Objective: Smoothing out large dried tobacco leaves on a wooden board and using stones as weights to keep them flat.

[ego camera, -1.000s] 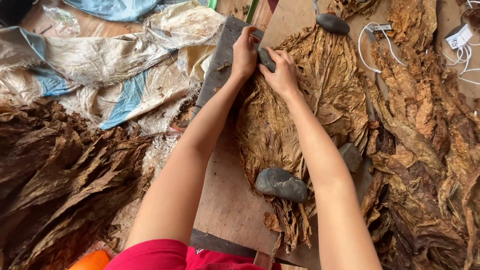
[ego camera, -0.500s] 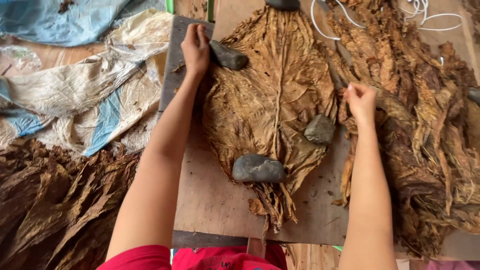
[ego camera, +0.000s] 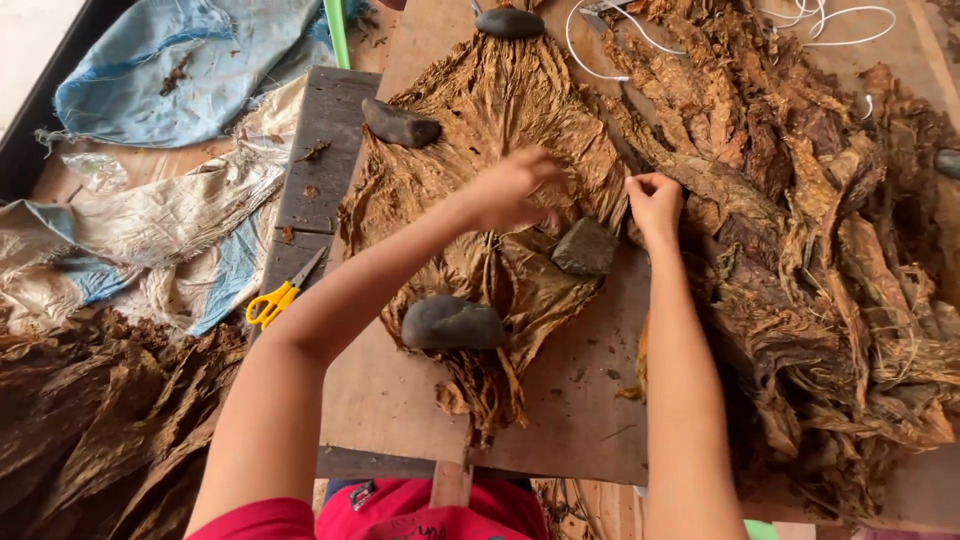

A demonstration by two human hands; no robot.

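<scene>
A stack of flattened brown dried leaves [ego camera: 480,120] lies on a wooden board [ego camera: 570,420]. It is held down by dark stones at the upper left [ego camera: 400,122], the top [ego camera: 510,22], the right [ego camera: 585,248] and near the stems [ego camera: 452,323]. My left hand [ego camera: 510,185] is blurred and hovers over the middle of the stack with its fingers apart, holding nothing. My right hand [ego camera: 655,205] is closed, pinching the edge of a leaf where the stack meets the big heap of crumpled dried leaves [ego camera: 830,250].
Yellow-handled scissors [ego camera: 280,295] lie at the board's left edge. Another heap of dried leaves [ego camera: 90,420] fills the lower left. Worn blue and white cloths [ego camera: 170,70] lie at the upper left. A white cable [ego camera: 800,15] crosses the top.
My left hand has left the upper-left stone and swept right over the stack. My right hand has shifted slightly toward the stack's right edge and closed on a leaf.
</scene>
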